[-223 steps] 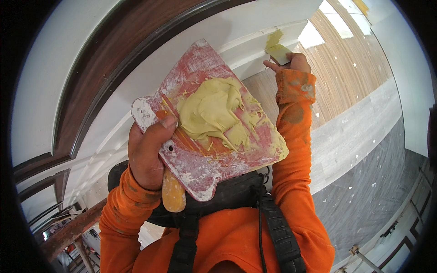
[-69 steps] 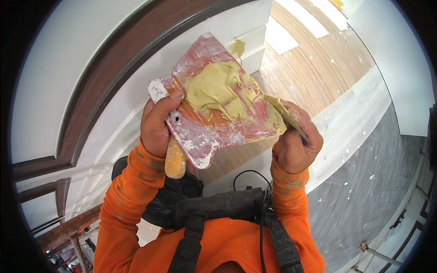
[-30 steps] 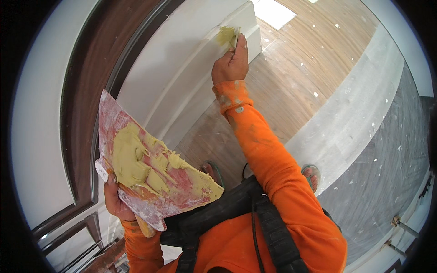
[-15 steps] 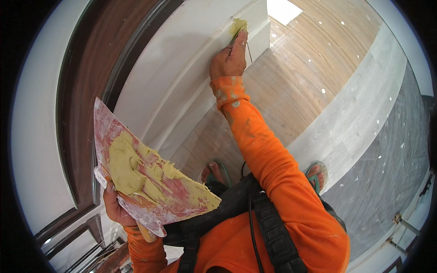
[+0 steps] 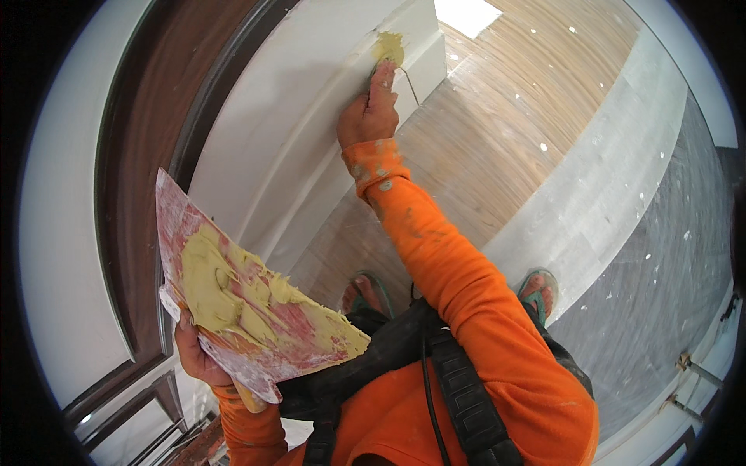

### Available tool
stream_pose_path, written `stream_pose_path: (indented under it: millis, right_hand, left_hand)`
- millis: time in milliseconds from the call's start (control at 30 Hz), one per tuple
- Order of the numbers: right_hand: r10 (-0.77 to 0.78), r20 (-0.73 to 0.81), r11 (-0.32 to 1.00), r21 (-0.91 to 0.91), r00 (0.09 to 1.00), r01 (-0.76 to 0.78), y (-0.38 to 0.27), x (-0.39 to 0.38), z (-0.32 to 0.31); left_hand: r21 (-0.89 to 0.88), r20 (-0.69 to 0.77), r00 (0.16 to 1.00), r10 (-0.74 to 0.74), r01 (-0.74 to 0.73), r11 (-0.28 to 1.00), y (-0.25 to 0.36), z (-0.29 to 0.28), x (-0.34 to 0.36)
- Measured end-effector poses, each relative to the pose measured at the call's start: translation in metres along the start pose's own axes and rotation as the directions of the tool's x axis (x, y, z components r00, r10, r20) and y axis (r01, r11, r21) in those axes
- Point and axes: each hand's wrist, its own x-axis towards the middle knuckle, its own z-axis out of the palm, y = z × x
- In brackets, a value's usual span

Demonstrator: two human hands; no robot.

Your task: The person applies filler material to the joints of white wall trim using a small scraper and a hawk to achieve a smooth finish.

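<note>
My left hand (image 5: 196, 351) grips a red, white-smeared board (image 5: 169, 208) with a wooden handle (image 5: 252, 401); a thick heap of pale yellow paste (image 5: 210, 276) covers much of it. Up at the white baseboard (image 5: 280, 171), my right hand (image 5: 371, 105) presses just below a yellow patch (image 5: 388, 43), fingers closed on a thin putty knife, which is mostly hidden behind them. A thin dark line runs down the baseboard beside this hand.
Dark wood trim (image 5: 132, 116) borders the left wall. Wood-look floor (image 5: 536, 116) lies right, with a pale strip and grey section (image 5: 645, 287). My sandalled feet (image 5: 536, 293) are below. Metal tubes (image 5: 699, 371) show at lower right, rusty scaffolding at lower left.
Since half a second ago my right hand has moved slightly left and down along the patch. The board has barely shifted. Earlier, the knife was at the board's paste.
</note>
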Motion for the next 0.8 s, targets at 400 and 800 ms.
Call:
stream_pose_path:
  millis: [400, 800]
  right_hand:
    - [0.116, -0.052, 0.993, 0.043, 0.992, -0.114, -0.001, 0.014, -0.040]
    - [0.019, -0.122, 0.998, 0.057, 0.992, -0.012, 0.006, 0.016, -0.014]
  left_hand:
    - [-0.100, 0.032, 0.995, -0.099, 0.102, 0.990, 0.000, 0.019, 0.003]
    - [-0.154, 0.068, 0.991, -0.117, 0.126, 0.980, 0.003, 0.015, 0.002]
